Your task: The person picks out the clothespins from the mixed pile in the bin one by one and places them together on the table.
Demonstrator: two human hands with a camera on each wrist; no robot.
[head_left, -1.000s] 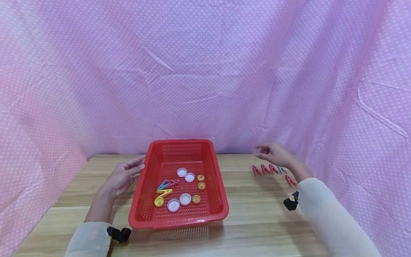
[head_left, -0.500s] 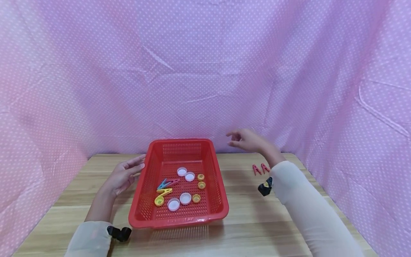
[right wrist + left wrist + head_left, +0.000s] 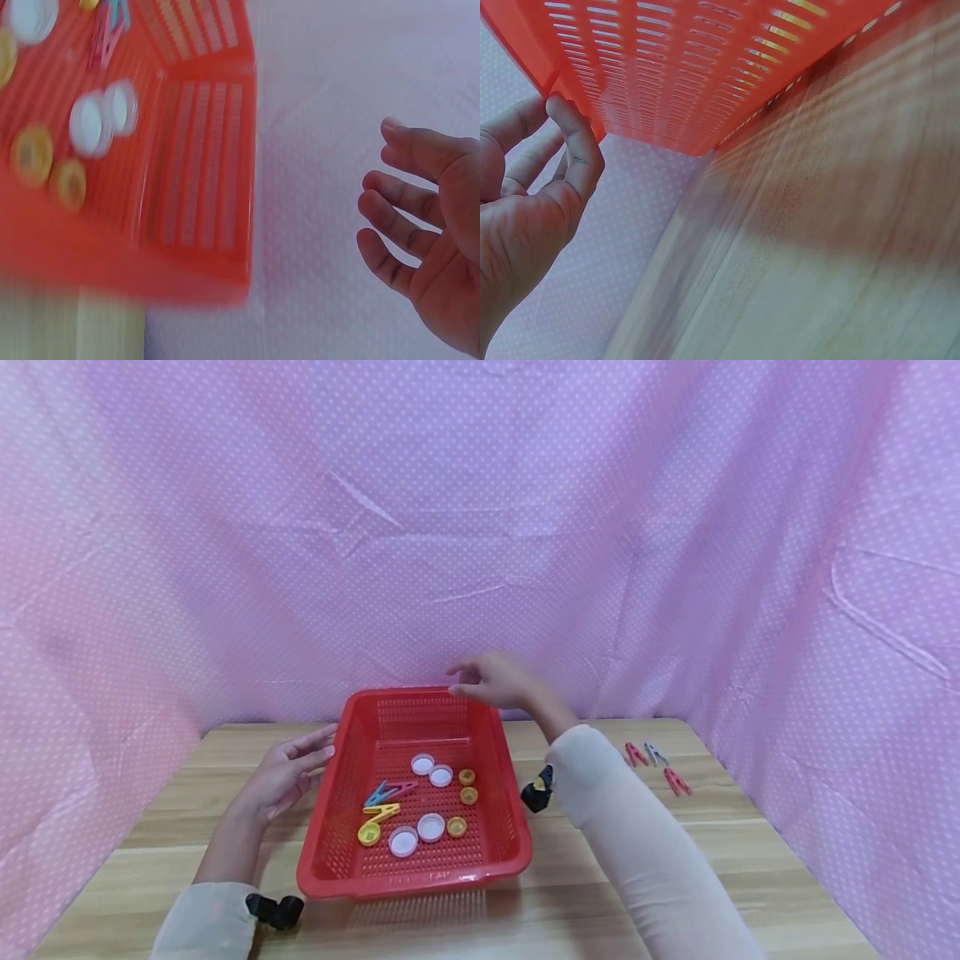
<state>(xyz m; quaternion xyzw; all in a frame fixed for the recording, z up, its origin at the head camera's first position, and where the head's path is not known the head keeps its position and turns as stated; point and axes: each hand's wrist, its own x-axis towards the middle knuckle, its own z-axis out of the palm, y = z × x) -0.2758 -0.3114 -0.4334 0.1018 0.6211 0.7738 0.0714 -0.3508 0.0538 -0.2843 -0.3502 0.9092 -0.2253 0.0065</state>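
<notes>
In the head view a red plastic basket [image 3: 420,883] stands on the wooden table. My left hand [image 3: 281,777] is at its left rim, thumb tip and fingertip pinching the edge in the left wrist view. Over the back right corner of the basket my right hand [image 3: 498,681] hangs with loosely bent fingers, holding nothing. Inside lie a blue clothespin [image 3: 380,793], a pink clothespin [image 3: 405,787] and a yellow clothespin [image 3: 384,812]. Around them are several white round caps [image 3: 431,827] and several yellow caps [image 3: 457,827]. The right wrist view shows the empty fingers [image 3: 394,210] beyond the basket's end wall.
On the right of the wooden table [image 3: 720,868] lie a grey clothespin [image 3: 656,753] and a red clothespin [image 3: 677,781], with another red one close by. My right sleeve hides part of that area. A pink dotted cloth [image 3: 480,527] hangs behind and at both sides.
My right hand has travelled left from above the clothespins to the basket's back right corner. My left hand and the basket have stayed in place.
</notes>
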